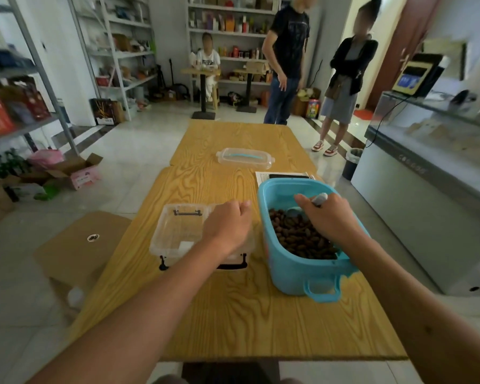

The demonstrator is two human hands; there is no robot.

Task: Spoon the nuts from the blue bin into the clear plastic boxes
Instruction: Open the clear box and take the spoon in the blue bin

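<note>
The blue bin point(297, 275) stands on the wooden table point(233, 322) at the right, holding brown nuts point(302, 239). My right hand point(330, 214) is inside the bin and grips the handle of a scoop point(295, 212), whose bowl lies on the nuts. To the left of the bin sits a clear plastic box point(178, 231) with black latches, with no nuts visible in it. My left hand point(229, 225) hovers over the box's right side with curled fingers; I cannot tell whether it touches the box.
A clear lid with a teal handle point(245, 159) lies farther back on the table. A paper and a dark phone point(288, 176) lie behind the bin. Three people are at the back of the room. Cardboard point(81, 250) lies at the left, a glass counter point(427, 162) at the right.
</note>
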